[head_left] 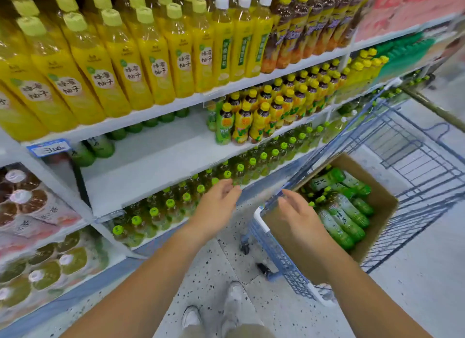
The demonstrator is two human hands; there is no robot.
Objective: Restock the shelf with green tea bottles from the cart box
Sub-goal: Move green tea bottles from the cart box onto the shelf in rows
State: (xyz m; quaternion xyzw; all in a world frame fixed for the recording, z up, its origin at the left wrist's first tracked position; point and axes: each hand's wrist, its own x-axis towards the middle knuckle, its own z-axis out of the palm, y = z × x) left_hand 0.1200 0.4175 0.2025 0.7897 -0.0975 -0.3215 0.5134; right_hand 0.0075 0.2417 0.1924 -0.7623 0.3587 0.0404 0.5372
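Right now both of your hands hold nothing. Your left hand [217, 207] hangs with its fingers loosely curled near the front of the white metal shelf [156, 156]. Your right hand [298, 218], fingers relaxed and apart, hovers over the near left corner of the brown cardboard box [382, 207] in the blue wire cart [415, 166]. The green-labelled plastic tea bottles [347, 217] lie on their sides inside it. Reach further right and take one by its body rather than its cap. Stand it upright at the far left of the bare shelf, beside the few green bottles [100, 146] at the back.
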